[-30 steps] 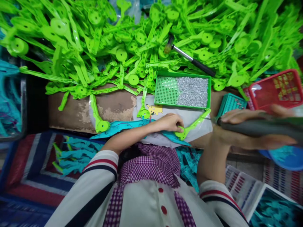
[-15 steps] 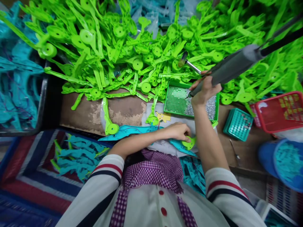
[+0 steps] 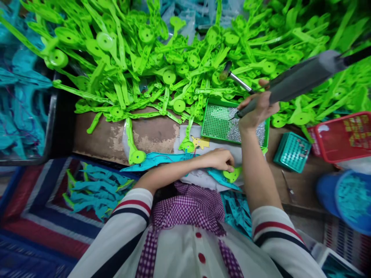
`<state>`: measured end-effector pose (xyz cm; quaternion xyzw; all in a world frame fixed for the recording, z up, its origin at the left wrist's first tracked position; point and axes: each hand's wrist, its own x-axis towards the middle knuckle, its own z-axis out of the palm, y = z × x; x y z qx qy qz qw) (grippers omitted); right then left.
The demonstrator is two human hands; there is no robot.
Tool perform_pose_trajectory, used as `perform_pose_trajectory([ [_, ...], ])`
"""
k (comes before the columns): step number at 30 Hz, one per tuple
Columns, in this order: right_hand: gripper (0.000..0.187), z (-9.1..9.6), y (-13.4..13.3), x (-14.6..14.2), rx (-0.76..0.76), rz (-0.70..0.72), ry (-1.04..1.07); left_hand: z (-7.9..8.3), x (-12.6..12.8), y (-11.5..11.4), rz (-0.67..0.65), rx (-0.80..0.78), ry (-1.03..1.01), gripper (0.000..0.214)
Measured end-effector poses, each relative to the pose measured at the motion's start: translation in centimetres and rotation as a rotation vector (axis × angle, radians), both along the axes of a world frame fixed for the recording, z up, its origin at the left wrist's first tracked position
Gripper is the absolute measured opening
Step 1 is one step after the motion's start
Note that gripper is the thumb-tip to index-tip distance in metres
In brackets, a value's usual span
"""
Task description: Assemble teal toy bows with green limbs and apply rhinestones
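A heap of lime-green plastic pieces [image 3: 121, 73], thin arms with round discs, too many to count, sprawled behind the one green tray [image 3: 213, 120]. The tray stood on one worn brown bench [image 3: 153, 137]. One smooth blue bucket [image 3: 327, 189] and one red slotted basket [image 3: 329, 150] were off to its right. One smooth grey driver [image 3: 301, 81] slanted over the tray, the right hand [image 3: 257, 112] wrapped round it; its thin tip hung at the edge of the metal bits. In front of the tray, curved turquoise plastic [image 3: 162, 160] showed on both sides of the left forearm. The left hand [image 3: 222, 159] lay there too, fingers bent onto one lime disc [image 3: 232, 174]; whether they pinched or only pressed, I could not tell. One teal perforated basket [image 3: 292, 151] sat right of the tray, one hammer [image 3: 240, 82] behind it. Countless silvery metal bits [image 3: 235, 133] filled the tray's right part.
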<state>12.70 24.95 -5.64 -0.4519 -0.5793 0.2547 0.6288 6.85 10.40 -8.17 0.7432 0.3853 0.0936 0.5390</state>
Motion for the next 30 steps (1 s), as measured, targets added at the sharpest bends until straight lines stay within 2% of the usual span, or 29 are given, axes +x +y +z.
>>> perform_pose_trajectory([
  [2, 0.072, 2.3, -0.8, 0.9, 0.063, -0.037, 0.086, 0.1, -0.1, 0.2, -0.005, 0.003, 0.004, 0.026],
  [4, 0.072, 4.5, -3.0, 2.8, 0.104, -0.035, 0.16, 0.3, -0.2, 0.3, -0.001, 0.009, 0.017, 0.025],
  [6, 0.073, 6.0, -7.0, 5.1, 0.099, 0.069, 0.192, 0.3, -0.2, 0.3, 0.011, 0.01, 0.015, 0.025],
  [7, 0.066, 6.4, -9.4, 6.3, 0.081, 0.166, 0.186, 0.3, -0.1, 0.3, 0.017, 0.006, 0.008, 0.025],
  [9, 0.053, 6.3, -14.4, 8.2, 0.117, 0.26, 0.151, 0.0, 0.0, 0.3, 0.024, -0.001, -0.001, 0.026],
  [10, 0.053, 5.9, -16.6, 8.9, 0.087, 0.268, 0.137, -0.1, 0.0, 0.2, 0.026, -0.002, -0.003, 0.026],
  [13, 0.059, 3.9, -20.6, 10.0, 0.013, 0.211, 0.102, -0.4, 0.1, 0.1, 0.035, 0.006, -0.025, 0.027],
  [15, 0.064, 2.8, -21.2, 10.1, -0.057, 0.136, 0.056, -0.5, 0.1, 0.0, 0.04, 0.014, -0.039, 0.027],
  [18, 0.067, 2.2, -20.7, 10.1, -0.095, 0.059, 0.022, -0.4, 0.0, 0.0, 0.04, 0.011, -0.029, 0.026],
  [22, 0.06, 1.6, -20.1, 9.9, -0.109, 0.08, 0.052, -0.1, 0.0, 0.0, 0.053, -0.008, -0.028, 0.023],
  [27, 0.063, 0.6, -20.4, 9.9, -0.182, 0.133, 0.005, 0.2, 0.0, -0.1, 0.058, -0.015, -0.027, 0.024],
  [30, 0.058, 0.5, -20.6, 9.6, -0.198, 0.133, 0.025, 0.1, 0.1, -0.1, 0.069, -0.007, -0.014, 0.024],
])
